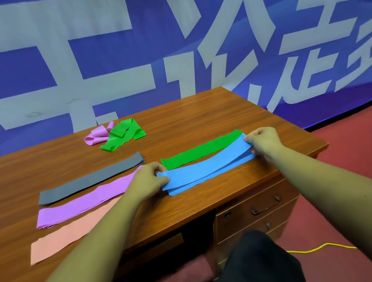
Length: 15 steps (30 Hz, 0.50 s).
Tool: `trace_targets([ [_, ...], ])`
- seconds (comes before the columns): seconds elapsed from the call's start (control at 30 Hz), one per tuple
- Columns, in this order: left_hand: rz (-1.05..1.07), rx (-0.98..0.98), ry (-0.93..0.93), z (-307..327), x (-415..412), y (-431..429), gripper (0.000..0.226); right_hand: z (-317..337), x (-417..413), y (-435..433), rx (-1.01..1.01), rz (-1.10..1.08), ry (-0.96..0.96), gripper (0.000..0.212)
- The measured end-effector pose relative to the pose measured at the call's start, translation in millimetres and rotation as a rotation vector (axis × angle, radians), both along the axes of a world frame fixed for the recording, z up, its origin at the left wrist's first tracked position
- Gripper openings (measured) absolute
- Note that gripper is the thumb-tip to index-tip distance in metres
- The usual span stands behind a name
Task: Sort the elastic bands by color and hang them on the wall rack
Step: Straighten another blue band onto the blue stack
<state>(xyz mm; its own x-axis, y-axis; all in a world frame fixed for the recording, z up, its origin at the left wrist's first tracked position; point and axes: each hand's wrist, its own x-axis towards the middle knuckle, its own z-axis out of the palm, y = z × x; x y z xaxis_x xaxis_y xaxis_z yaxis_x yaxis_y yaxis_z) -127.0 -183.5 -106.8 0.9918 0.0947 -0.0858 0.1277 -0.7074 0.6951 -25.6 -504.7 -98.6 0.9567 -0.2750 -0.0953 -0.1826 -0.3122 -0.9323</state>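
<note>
On the wooden desk point(191, 121), both hands hold 1 blue band point(205, 165) stretched over a stack of blue bands point(211, 178): the left hand point(149, 182) pinches its left end between thumb and curled fingers, and the right hand point(264, 140) pinches its right end the same way. A flat green band point(200, 150) lies just behind it. To the left lie a grey stack point(90, 178), a purple stack point(86, 202) and a salmon-pink band point(69, 236), side by side. Farther back, a crumpled green band point(123, 134) touches a crumpled pink band point(98, 135) near the blue banner point(155, 49).
</note>
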Motion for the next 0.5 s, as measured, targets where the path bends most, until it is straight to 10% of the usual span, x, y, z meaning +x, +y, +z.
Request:
trace_targets([
  [0.5, -0.132, 0.423, -0.125, -25.0, 3.6, -19.3, 0.012, -32.5, 10.5, -9.7, -0.500, 0.028, -0.016, 0.009],
])
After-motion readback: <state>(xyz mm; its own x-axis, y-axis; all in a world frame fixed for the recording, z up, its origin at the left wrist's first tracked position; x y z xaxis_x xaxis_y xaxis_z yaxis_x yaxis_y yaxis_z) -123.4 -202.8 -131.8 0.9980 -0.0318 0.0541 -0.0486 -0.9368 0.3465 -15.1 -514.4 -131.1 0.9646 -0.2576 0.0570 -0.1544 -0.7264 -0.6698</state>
